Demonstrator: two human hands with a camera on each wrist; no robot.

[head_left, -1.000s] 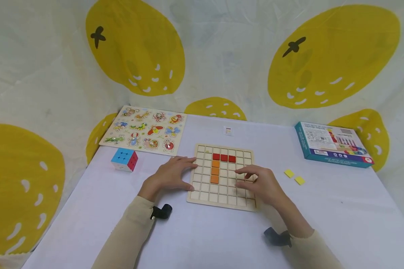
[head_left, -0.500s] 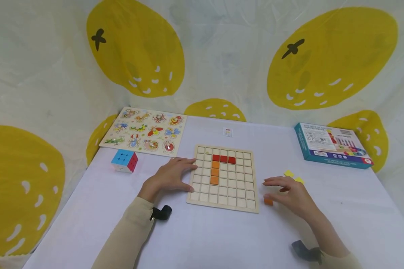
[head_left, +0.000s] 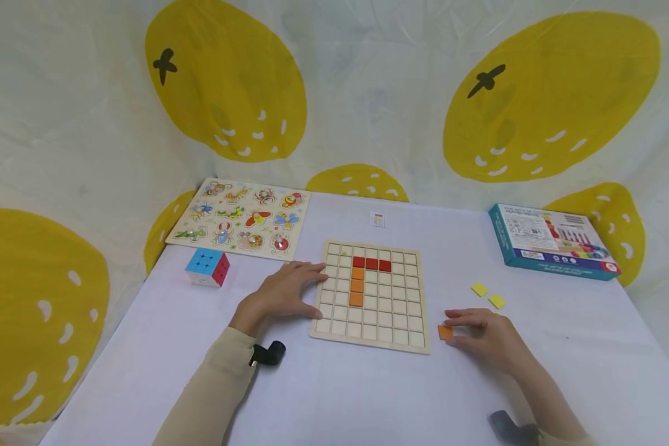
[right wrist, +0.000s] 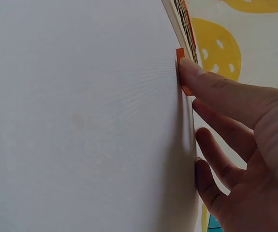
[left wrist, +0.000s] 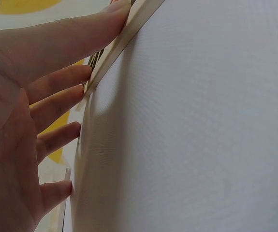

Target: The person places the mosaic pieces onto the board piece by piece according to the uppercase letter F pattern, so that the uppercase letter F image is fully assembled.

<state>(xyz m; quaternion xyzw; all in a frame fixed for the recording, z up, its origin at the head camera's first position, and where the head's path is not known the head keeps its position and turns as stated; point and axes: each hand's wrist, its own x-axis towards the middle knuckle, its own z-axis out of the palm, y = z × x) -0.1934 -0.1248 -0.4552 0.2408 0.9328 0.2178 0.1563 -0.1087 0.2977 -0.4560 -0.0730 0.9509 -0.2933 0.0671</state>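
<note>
A wooden grid board (head_left: 368, 342) lies mid-table, with red square tiles (head_left: 371, 264) in a row and orange square tiles (head_left: 357, 285) in a column below them. My left hand (head_left: 281, 292) rests at the board's left edge, thumb and fingers spread along it. To the right of the board, my right hand (head_left: 489, 334) pinches a loose orange tile (head_left: 444, 332) between thumb and fingers, low at the table. In the right wrist view the thumb lies against that tile (right wrist: 180, 53), and its index fingertip is hidden behind the thumb.
Two yellow tiles (head_left: 487, 295) lie beyond the right hand. A teal toy box (head_left: 557, 241) stands at the back right. An insect puzzle board (head_left: 240, 217), a puzzle cube (head_left: 207, 266) and a small printed card (head_left: 377, 219) sit toward the back and left.
My right hand has moved from over the board's right part out to the loose orange tile and taken hold of it. The left hand has stayed at the board's edge.
</note>
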